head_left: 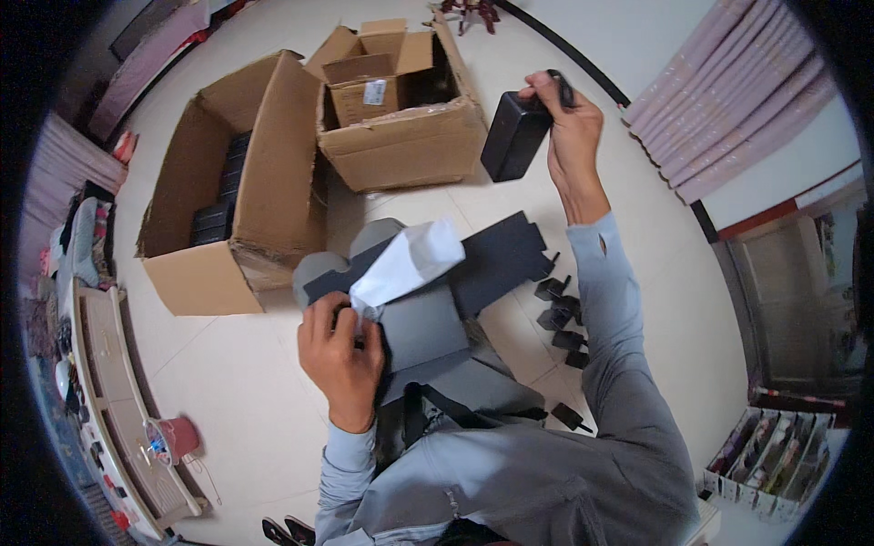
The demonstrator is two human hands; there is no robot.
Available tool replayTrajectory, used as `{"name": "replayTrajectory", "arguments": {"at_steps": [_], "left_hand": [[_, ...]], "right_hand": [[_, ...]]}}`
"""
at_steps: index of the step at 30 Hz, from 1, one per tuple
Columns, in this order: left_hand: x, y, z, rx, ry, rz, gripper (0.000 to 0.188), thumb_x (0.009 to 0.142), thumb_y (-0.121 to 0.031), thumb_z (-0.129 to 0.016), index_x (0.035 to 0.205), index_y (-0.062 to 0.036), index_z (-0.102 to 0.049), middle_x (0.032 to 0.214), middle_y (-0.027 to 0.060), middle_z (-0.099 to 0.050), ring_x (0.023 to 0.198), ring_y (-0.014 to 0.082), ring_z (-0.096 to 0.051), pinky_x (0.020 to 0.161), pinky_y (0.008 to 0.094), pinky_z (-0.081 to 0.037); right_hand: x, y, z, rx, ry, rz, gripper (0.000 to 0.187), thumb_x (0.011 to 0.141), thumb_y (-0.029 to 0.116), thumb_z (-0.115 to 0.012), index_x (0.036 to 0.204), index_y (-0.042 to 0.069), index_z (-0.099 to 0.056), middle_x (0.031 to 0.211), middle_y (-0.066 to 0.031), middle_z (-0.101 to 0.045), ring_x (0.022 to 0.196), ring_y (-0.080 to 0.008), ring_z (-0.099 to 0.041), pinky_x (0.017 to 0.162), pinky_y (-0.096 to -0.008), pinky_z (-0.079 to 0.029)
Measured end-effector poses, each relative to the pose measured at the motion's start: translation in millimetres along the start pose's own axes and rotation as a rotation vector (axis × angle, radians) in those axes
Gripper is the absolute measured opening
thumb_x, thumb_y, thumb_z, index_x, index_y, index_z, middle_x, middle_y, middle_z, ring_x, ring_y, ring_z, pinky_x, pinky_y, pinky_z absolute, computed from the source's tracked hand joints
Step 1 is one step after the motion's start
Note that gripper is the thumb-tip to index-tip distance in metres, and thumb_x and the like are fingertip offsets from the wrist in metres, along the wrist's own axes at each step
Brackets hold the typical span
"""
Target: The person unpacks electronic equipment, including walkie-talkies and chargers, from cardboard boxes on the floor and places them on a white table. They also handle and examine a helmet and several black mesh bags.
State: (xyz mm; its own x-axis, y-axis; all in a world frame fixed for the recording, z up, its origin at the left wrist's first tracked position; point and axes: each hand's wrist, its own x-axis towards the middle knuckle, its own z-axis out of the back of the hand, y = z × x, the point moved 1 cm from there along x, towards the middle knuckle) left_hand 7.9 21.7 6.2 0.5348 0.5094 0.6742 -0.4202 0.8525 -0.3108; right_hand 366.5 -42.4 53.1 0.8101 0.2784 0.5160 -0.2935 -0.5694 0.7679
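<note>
**Tiled floor (214, 359), with both hands full above it**

Nearest is a grey jacket (510, 473), its sleeves reaching out over the lap. Dark card (496, 264) lies there unfolded, its flaps spread and one notched end sticking out to the right.

Over the card's left side is the left hand (341, 359), knuckles up, its fingers (344, 323) bent and clamped on the lower end of a white bag (410, 259). From that grip the bag slants away, up and to the right across the card, so most of it lies beyond the fingertips.

Farther out and to the right, the right hand (569, 127) is raised clear of the lap, its fingers clamped on a black box (517, 136). The thumb presses at the upper corner; the box hangs tilted, below and left of the fingers, well apart from the bag. A black loop (562, 88) shows against the fingers; what it belongs to I cannot tell.

Several black plugs (569, 340) lie on the floor beside the right sleeve. Well to the left is a pink bucket (182, 435).

Beyond the lap are two open cartons: the left carton (200, 278) has dark boxes (214, 223) inside, the right carton (405, 150) a smaller one. Past the raised arm hangs a pink curtain (728, 100).
</note>
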Motion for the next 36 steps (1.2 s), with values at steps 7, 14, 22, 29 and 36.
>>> {"name": "replayTrajectory", "arguments": {"at_steps": [7,14,22,29,36], "left_hand": [[6,13,-3,0.087,-0.043,-0.003,0.017,0.067,0.003,-0.069,0.079,-0.0001,-0.058,0.097,0.0114,-0.063,0.086,0.0338,-0.059,0.073,0.0416,-0.048],[8,12,-1,0.091,-0.071,0.026,0.019,0.067,0.006,-0.069,0.08,0.0009,-0.057,0.096,0.0117,-0.062,0.087,0.0339,-0.058,0.075,0.0403,-0.048],[4,13,12,0.117,-0.041,0.084,0.015,0.074,0.006,-0.07,0.083,0.0022,-0.059,0.098,0.014,-0.064,0.09,0.0328,-0.06,0.076,0.0397,-0.05],[-6,19,20,0.163,-0.081,0.074,0.013,0.081,0.004,-0.072,0.088,0.0022,-0.061,0.094,0.0146,-0.066,0.086,0.0326,-0.062,0.076,0.0396,-0.051],[-6,-6,7,0.064,-0.062,-0.006,0.019,0.077,0.001,-0.075,0.092,-0.0006,-0.065,0.096,0.0118,-0.068,0.087,0.0311,-0.063,0.075,0.0389,-0.05]], "right_hand": [[27,-202,126,-0.546,0.309,-0.118,0.017,0.091,0.019,-0.074,0.089,0.004,-0.08,0.078,-0.0045,-0.076,0.069,-0.0082,-0.066,0.068,-0.0271,-0.054],[-35,-352,234,-0.856,0.359,-0.045,0.012,0.079,0.016,-0.066,0.075,0.007,-0.072,0.069,-0.0179,-0.065,0.057,-0.027,-0.063,0.059,-0.0365,-0.051],[-89,-384,239,-1.013,0.469,-0.352,0.008,0.085,0.014,-0.075,0.085,0.006,-0.077,0.066,-0.0142,-0.065,0.059,-0.0101,-0.057,0.058,-0.0318,-0.048],[-122,-385,222,-0.955,0.392,-0.27,0.014,0.083,0.003,-0.069,0.093,0.004,-0.079,0.087,-0.0126,-0.077,0.077,-0.018,-0.073,0.071,-0.0312,-0.058],[-70,-305,308,-1.015,0.328,-0.064,0.04,0.079,-0.004,-0.066,0.116,0.007,-0.076,0.102,-0.0106,-0.077,0.093,-0.0183,-0.071,0.088,-0.0322,-0.056]]}}
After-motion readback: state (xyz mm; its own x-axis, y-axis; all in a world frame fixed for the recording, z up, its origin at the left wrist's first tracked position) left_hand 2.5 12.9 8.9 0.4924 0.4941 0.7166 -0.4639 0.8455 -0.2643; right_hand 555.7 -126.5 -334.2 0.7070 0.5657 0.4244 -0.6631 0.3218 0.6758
